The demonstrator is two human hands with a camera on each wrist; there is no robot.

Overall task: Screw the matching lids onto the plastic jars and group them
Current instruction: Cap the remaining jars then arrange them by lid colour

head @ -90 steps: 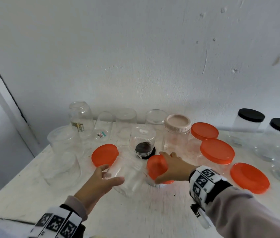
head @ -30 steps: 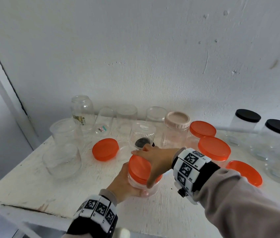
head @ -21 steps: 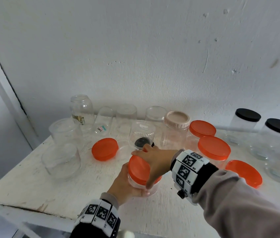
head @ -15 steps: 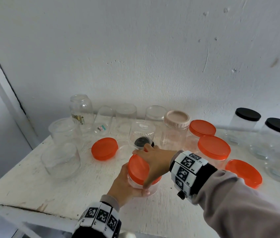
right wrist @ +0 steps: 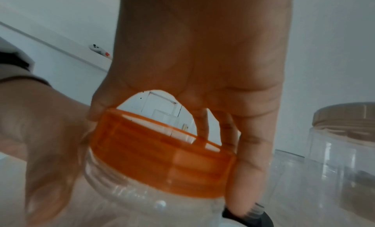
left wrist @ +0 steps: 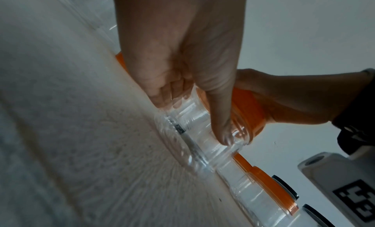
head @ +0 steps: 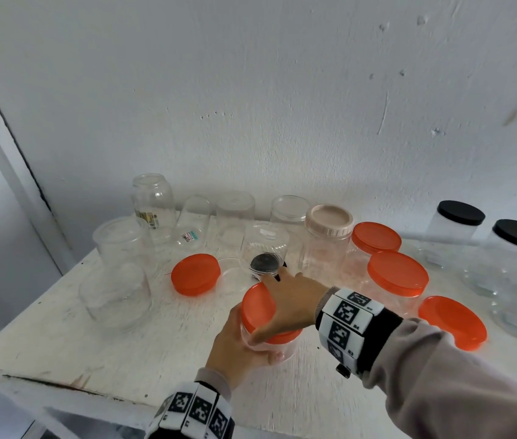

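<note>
A short clear plastic jar (head: 285, 345) stands near the front middle of the white table (head: 92, 350). My left hand (head: 238, 346) grips its body from the left; in the left wrist view the thumb (left wrist: 220, 123) presses the clear wall (left wrist: 194, 118). An orange lid (head: 258, 307) sits on the jar's mouth, and my right hand (head: 288, 304) grips it from above, fingers curled over its rim. The right wrist view shows the orange lid (right wrist: 162, 160) on the jar's threads (right wrist: 105, 177), slightly tilted. A loose orange lid (head: 195, 274) lies to the left, another orange lid (head: 453, 321) to the right.
Several open clear jars (head: 117, 293) stand at the left and along the wall. A beige-lidded jar (head: 328, 239) and two orange-lidded jars (head: 398, 277) stand behind my right hand. Black-lidded jars (head: 455, 236) stand far right. A black lid (head: 263, 264) lies under an upturned jar.
Three seconds ago the left hand held the open jar and the right reached for the orange lid. Now the lid sits on the jar. Over the last second the hands barely shifted.
</note>
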